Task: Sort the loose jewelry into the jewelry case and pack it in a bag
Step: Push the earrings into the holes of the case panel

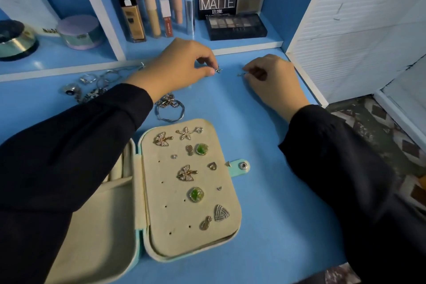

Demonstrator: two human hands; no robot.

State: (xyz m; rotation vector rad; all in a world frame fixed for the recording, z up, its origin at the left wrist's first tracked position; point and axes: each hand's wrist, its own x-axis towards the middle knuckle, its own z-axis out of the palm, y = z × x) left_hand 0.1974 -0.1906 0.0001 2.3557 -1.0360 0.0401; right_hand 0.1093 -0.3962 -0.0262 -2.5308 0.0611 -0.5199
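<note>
Jewelry case [184,244] lies open on the blue worktop [272,157] close to the person. Its cream stud panel [171,212] faces up, with butterfly, leaf, heart, triangle and green-stone earrings pinned in it and several holes free. Farther back, near the shelf edge, the left hand [177,69] pinches a small silver earring [218,69] between thumb and forefinger; I cannot tell whether the earring touches the worktop. The right hand [272,80], fingers curled, pinches a second small piece [241,74], too tiny to tell whether it is the matching stud or a backing. A heap of rings [92,80] and some hoops [169,108] lie on the worktop by the left forearm, apart from the case. No bag shows.

The step in hand looks like collecting a pair for the panel. To do it well, keep each pinch on the decorated face so the post points free. Carry both pieces low over to the case and choose two neighbouring empty holes so the pair sits together. Push each post straight down, since the soft panel could let it skew. Pieces this small would likely skitter off on the smooth surface if a pinch loosens, so seat one at a time.
</note>
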